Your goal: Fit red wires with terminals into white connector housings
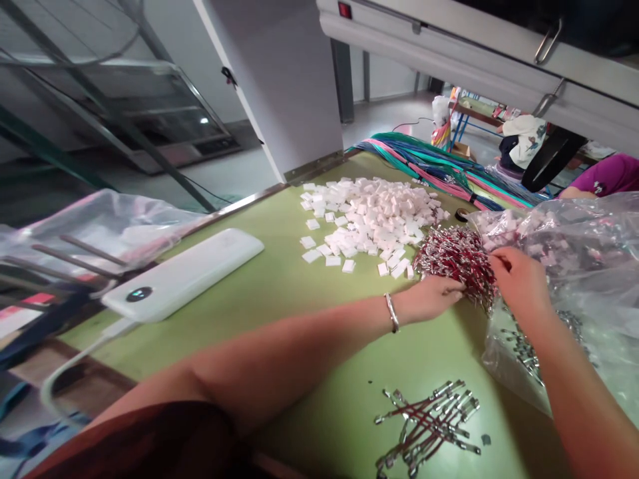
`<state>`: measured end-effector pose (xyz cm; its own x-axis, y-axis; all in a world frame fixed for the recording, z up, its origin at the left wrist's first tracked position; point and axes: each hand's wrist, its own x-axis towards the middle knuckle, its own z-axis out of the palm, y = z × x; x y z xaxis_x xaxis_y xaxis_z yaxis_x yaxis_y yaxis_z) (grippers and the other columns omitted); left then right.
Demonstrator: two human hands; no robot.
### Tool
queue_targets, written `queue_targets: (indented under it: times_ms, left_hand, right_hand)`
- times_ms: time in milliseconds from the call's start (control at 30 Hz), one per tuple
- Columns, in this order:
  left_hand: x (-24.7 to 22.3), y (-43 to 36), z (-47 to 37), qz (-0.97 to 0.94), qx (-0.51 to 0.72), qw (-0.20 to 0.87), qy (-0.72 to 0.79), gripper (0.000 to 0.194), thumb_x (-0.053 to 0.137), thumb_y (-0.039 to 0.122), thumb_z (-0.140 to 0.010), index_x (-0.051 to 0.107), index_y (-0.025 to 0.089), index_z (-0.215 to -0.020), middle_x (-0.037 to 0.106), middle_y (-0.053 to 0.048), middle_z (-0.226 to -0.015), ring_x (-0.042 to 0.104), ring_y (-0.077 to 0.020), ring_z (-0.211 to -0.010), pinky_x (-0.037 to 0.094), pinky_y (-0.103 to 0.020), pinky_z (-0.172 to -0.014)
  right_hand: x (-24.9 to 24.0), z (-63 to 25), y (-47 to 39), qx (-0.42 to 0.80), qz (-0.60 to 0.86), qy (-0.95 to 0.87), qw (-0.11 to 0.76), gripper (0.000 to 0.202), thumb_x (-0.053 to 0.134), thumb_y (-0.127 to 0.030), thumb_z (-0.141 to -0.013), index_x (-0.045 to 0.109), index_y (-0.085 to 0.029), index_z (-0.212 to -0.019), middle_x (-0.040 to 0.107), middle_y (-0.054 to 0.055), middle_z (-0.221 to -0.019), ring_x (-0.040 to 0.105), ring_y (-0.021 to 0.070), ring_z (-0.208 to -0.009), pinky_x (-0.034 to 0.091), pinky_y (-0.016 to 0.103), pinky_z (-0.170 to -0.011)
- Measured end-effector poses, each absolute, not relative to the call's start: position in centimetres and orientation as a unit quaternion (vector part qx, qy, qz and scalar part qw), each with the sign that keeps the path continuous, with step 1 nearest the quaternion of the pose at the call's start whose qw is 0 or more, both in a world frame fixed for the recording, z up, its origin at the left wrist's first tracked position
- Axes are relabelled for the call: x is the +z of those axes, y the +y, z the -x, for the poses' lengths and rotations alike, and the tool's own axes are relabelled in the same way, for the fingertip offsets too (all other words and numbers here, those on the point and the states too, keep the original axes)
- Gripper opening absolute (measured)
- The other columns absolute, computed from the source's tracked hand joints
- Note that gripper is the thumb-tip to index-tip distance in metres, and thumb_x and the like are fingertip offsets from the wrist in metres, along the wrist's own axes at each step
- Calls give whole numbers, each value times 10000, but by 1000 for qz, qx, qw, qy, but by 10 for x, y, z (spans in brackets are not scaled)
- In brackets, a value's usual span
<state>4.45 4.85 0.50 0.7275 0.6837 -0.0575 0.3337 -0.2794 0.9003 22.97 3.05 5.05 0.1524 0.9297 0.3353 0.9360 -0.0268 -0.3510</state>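
A dense heap of short red wires (452,256) with silvery metal terminals lies on the green tabletop (299,372). My left hand (432,297), a silver bracelet at its wrist, reaches the heap's near edge with fingers closed together. On the heap's right side is my right hand (522,279), its fingers curled in a pinch against the wires. What either hand grips is hidden among them. Behind and left of the heap spreads a pile of small white plastic housings (379,216). Nearer me, a small crisscrossed group of red wires (432,426) with terminals lies apart.
Clear plastic bags (599,266) holding small parts lie at the right. A white power bank (184,276) with a cable rests at the left. Long colored wire bundles (424,163) line the back, near a black tape roll (462,214). Other people sit beyond.
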Motion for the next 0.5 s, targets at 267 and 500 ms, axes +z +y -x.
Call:
queue_targets:
  times_ms: [267,500]
  left_hand:
    - [0,54,-44,-678,241,613,328,200,550,279,-906,696,169,-987,716,-60,-1012,637,-209,-959,460,-342,-924]
    - [11,42,-46,-398,237,823,328,271,499,304,-975,636,100,-862,672,-66,-747,636,-130,-678,507,-331,-774]
  right_hand:
    - [51,-228,7,78,682,-591,425,227,612,-390,-794,680,-187,-870,637,-9,-602,584,148,-499,459,263,-516]
    - [15,-204,-45,4,551,-780,298,216,494,-256,-900,693,-184,-858,704,56,-753,625,159,-642,489,276,-628]
